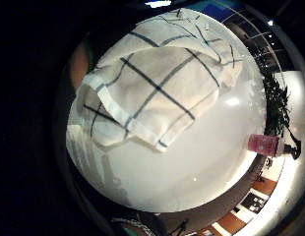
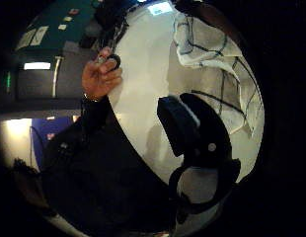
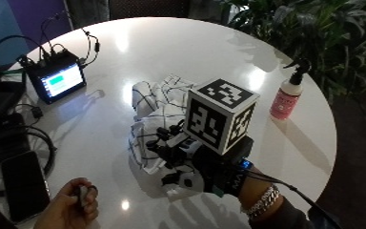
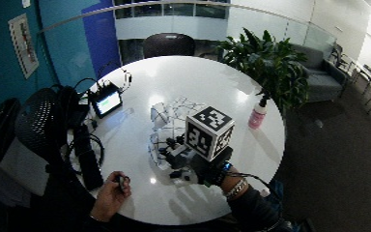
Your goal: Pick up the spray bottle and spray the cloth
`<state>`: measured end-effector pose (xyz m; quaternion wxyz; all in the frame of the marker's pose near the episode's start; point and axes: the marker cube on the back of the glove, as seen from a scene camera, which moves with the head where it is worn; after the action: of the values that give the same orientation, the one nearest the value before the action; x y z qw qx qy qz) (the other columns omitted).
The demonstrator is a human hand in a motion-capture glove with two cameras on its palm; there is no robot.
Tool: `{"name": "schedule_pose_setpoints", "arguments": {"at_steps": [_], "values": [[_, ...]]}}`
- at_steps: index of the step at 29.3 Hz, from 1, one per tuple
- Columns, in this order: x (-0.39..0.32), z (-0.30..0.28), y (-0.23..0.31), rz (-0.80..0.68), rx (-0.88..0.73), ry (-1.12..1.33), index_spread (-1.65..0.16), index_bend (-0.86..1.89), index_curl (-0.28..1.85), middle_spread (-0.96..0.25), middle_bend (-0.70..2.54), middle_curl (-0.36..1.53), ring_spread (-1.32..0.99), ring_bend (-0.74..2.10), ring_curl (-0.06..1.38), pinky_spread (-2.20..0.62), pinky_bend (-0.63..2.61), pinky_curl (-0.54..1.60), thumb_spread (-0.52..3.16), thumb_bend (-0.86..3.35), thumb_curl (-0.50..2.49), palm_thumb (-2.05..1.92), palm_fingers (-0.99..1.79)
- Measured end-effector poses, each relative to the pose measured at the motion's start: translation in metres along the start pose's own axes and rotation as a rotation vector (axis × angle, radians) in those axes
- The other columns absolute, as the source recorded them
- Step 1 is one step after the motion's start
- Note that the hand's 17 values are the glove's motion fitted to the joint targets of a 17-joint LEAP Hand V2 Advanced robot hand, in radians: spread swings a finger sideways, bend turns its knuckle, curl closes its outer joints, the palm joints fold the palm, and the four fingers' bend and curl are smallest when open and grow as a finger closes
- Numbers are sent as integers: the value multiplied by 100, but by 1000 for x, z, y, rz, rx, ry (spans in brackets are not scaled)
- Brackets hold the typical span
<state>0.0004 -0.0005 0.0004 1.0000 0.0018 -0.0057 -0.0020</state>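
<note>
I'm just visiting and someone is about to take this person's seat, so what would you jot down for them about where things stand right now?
Right hand: gloved, over the near edge of the cloth, holding nothing I can see; whether the fingers are straight or curled cannot be told.
Left hand: bare, at the table's near edge, holding a small dark object.
Cloth: white with dark checks, crumpled near the middle of the round white table.
Spray bottle: pink, dark nozzle, standing upright near the table's edge by the plants, apart from the cloth and untouched.
Done: nothing yet.
Left: reach for the bottle, pick it up, spray the cloth.
</note>
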Motion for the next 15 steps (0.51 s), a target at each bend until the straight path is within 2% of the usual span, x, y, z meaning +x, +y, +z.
{"name": "schedule_pose_setpoints", "arguments": {"at_steps": [7, 15], "values": [[1, 2, 0, 4, 0, -13, -36, 29, 17, -10, 19, 11, -7, 23, 10, 18, 32, 15, 80, 28, 9, 44, 36], [4, -2, -1, 10, 5, -6, -42, 26, 22, -11, 18, 16, -8, 23, 14, 22, 32, 20, 106, 27, 11, 46, 36]]}}
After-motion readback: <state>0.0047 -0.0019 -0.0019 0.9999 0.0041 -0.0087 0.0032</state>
